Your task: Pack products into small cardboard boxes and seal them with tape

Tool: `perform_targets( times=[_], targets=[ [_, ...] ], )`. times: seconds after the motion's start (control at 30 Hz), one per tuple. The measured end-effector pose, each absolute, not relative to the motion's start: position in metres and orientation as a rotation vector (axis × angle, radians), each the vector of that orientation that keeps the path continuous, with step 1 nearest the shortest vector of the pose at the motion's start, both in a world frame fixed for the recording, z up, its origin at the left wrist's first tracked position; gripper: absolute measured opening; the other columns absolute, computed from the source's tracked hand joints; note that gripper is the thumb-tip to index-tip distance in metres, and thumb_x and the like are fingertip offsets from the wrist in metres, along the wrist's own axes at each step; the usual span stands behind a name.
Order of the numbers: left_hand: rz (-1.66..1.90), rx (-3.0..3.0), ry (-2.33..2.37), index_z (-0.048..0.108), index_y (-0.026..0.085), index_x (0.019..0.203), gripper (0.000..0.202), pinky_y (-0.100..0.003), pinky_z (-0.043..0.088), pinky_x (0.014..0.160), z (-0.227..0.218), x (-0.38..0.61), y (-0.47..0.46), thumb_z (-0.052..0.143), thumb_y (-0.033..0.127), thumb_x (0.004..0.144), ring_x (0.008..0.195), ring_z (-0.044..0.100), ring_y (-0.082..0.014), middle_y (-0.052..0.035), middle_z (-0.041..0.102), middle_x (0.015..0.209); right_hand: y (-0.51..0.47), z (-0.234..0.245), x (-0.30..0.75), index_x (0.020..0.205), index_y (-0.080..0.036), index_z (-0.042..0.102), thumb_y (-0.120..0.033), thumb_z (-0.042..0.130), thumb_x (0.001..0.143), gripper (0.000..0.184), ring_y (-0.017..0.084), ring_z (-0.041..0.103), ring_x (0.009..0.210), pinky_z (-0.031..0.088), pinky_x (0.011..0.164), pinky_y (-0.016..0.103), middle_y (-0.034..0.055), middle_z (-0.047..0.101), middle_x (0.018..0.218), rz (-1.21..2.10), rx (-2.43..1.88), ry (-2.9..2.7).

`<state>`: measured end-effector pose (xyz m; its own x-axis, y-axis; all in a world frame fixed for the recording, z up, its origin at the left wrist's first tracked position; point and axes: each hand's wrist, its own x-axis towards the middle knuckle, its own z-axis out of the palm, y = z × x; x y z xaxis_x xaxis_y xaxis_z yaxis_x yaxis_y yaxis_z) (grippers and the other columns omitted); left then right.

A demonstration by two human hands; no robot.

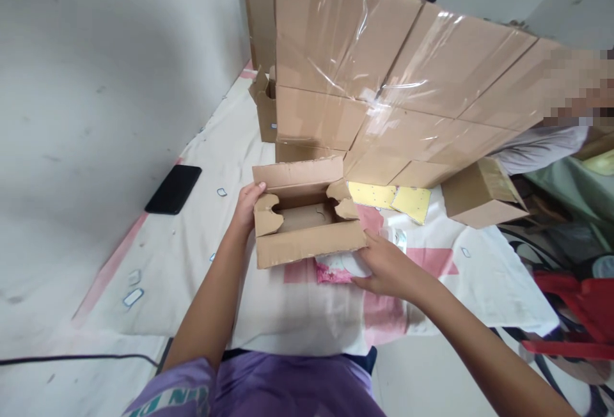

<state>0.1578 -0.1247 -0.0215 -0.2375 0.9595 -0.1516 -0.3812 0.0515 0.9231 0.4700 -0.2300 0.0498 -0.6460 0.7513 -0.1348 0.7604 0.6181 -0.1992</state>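
An open cardboard box (307,247) sits tilted in front of me, its top flaps folded outward and its inside showing bare. My left hand (247,207) is closed on the box's left end, thumb over the rim. At the opposite end, my right hand (389,267) has its fingers against the box's right front corner, while the thumb lies lower, by a pink and white packet (332,270). The packet is partly under the box and partly behind that hand. Whether the right hand grips the box or the packet is hidden.
A large taped cardboard sheet (407,78) stands upright behind the box. Yellow cards (411,203) lie at its foot. A black phone (173,189) lies left, near the wall. Small cartons (484,196) stand right, beside another person's sleeve (540,148). A red stool (582,308) is beyond the table edge.
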Motion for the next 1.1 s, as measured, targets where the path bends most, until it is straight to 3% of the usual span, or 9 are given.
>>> perform_targets(
  times=[0.13,0.33,0.57,0.77,0.93,1.1],
  targets=[
    [1.485,0.752,1.113,0.064,0.015,0.071,0.036,-0.023,0.043,0.052,-0.024,0.159,-0.124,0.079,0.047,0.068,0.055,0.056,-0.0143,-0.0008,0.063,0.062,-0.237,0.043,0.464,0.098,-0.015,0.065,-0.026,0.077,0.081,0.024,0.033,0.055,0.105,0.052,0.085,0.043,0.0164,0.061,0.115,-0.294,1.413,2.7],
    [1.501,0.825,1.066,0.066,0.015,0.072,0.037,-0.022,0.043,0.054,-0.028,0.157,-0.126,0.078,0.049,0.064,0.057,0.055,-0.0132,-0.0016,0.063,0.066,-0.245,0.038,0.459,0.115,-0.01,0.059,-0.028,0.076,0.078,0.044,0.037,0.052,0.11,0.051,0.086,0.047,0.0213,0.058,0.121,-0.235,1.42,2.676],
    [1.493,0.816,1.1,0.066,0.017,0.07,0.037,-0.023,0.043,0.051,-0.033,0.157,-0.125,0.078,0.052,0.062,0.055,0.054,-0.0137,-0.0014,0.063,0.064,-0.252,0.028,0.447,0.11,-0.009,0.061,-0.031,0.076,0.077,0.042,0.04,0.053,0.106,0.047,0.084,0.049,0.0229,0.06,0.114,-0.066,1.441,2.483],
    [1.432,0.832,1.083,0.069,0.017,0.073,0.04,-0.023,0.045,0.055,-0.035,0.155,-0.127,0.078,0.055,0.067,0.059,0.057,-0.014,-0.0023,0.066,0.068,-0.263,0.008,0.444,0.12,-0.011,0.059,-0.031,0.081,0.071,0.057,0.039,0.051,0.106,0.045,0.084,0.048,0.022,0.058,0.12,0.026,1.477,2.516],
    [1.417,0.856,1.061,0.067,0.017,0.07,0.042,-0.024,0.044,0.056,-0.037,0.154,-0.127,0.08,0.057,0.066,0.059,0.055,-0.0151,-0.0017,0.063,0.064,-0.278,-0.008,0.453,0.129,-0.007,0.054,-0.022,0.078,0.069,0.066,0.038,0.05,0.103,0.045,0.083,0.046,0.0216,0.057,0.12,0.147,1.552,2.663],
    [1.404,0.867,1.034,0.066,0.016,0.072,0.047,-0.024,0.043,0.056,-0.036,0.154,-0.127,0.081,0.06,0.066,0.059,0.054,-0.0145,-0.0019,0.062,0.064,-0.285,-0.027,0.465,0.127,-0.007,0.053,-0.02,0.074,0.063,0.069,0.037,0.05,0.095,0.044,0.078,0.048,0.0224,0.057,0.117,0.283,1.482,2.879]
  ],
)
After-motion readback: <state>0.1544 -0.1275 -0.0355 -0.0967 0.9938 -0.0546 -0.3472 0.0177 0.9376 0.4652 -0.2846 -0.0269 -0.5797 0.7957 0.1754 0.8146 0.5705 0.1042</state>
